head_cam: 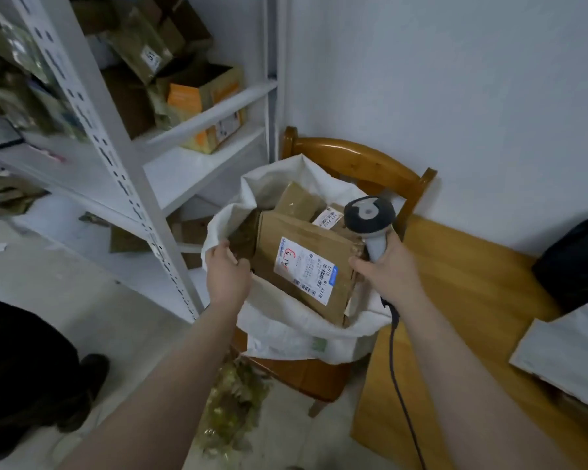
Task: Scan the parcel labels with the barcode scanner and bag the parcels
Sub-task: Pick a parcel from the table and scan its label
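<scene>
Gripping barcode scanner (370,218) in right hand (386,269), left hand (226,271) curled round bag rim (214,234), labelled parcel (306,262) between them

A wooden chair (364,157) stands at the desk's left edge and carries an open white sack (286,334) on its seat. The wooden desk (455,283) bears a flat white packet (564,354) at its right edge and a black bag (577,256) toward its far right corner. The white metal shelf (197,171) holds an open orange-and-tan carton (207,106). On the floor (48,266), a mottled green bundle (231,401) lies beside the chair.
</scene>
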